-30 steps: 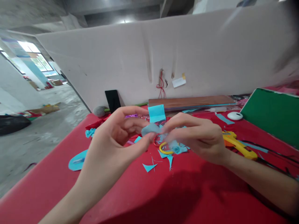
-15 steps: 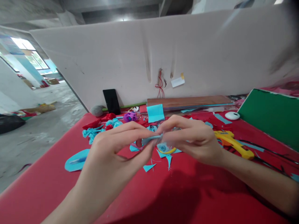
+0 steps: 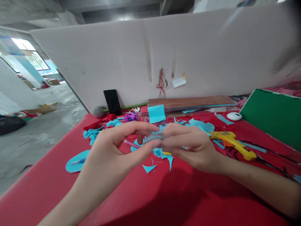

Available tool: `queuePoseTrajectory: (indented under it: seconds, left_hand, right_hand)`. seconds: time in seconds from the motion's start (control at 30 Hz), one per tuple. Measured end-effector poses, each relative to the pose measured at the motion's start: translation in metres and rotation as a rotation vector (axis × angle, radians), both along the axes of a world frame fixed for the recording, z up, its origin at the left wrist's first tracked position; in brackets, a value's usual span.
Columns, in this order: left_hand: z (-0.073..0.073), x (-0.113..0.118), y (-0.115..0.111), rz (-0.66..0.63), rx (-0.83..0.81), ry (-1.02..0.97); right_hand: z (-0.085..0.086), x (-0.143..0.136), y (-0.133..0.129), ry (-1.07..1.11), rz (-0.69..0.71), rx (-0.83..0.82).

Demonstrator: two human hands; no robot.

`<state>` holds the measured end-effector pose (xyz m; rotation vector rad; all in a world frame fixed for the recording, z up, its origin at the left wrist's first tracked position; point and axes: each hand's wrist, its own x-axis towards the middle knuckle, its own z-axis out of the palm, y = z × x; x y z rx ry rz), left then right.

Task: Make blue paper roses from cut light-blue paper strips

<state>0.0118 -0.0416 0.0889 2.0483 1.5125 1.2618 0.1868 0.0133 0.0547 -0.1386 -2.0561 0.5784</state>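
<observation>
Over the middle of the red table (image 3: 131, 188), a small blue paper piece (image 3: 152, 137) is held up between my two hands, smeared by motion. My left hand (image 3: 119, 144) pinches its left end between thumb and fingers. My right hand (image 3: 191, 144) is closed at its other end, with blurred fingertips that partly hide it. Just behind and below the hands lie a small blue paper rose (image 3: 158, 153), a pink stick (image 3: 131, 143) and blue paper scraps (image 3: 149, 168).
A yellow glue gun (image 3: 232, 144) with a black cord lies at right, near a green board (image 3: 275, 116) and a white oval case (image 3: 234, 116). A blue oval sheet (image 3: 76, 161) with a pen is at left. A black phone (image 3: 112, 102) leans on the white panel (image 3: 117, 62).
My right fingers have shifted slightly down at the blue paper piece, and my left fingers have opened a little wider around it. More blue paper on the table behind has come into view.
</observation>
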Motion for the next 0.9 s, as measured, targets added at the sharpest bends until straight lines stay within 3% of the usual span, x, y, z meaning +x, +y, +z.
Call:
queuePoseTrajectory:
  seconds: [0.13,0.27,0.53,0.9]
  left_hand:
    - [-0.0008,0.0023,0.0036,-0.069,-0.092,-0.144]
    - [-0.0029,0.0036,0.007,-0.106,-0.074,-0.171]
    - [-0.0046,0.0025,0.0041,-0.17,-0.083,-0.243]
    - [0.0036,-0.0004,0.0018,-0.125,-0.16,-0.096]
  right_hand:
    - [-0.0011,-0.001,-0.0038,0.044,-0.003,-0.146]
    - [-0.0002,-0.001,-0.0061,0.04,-0.059,-0.296]
    - [0.0042,-0.002,-0.0051,0.006,0.003,-0.474]
    - [0.007,-0.0011,-0.0037,-0.08,0.03,-0.673]
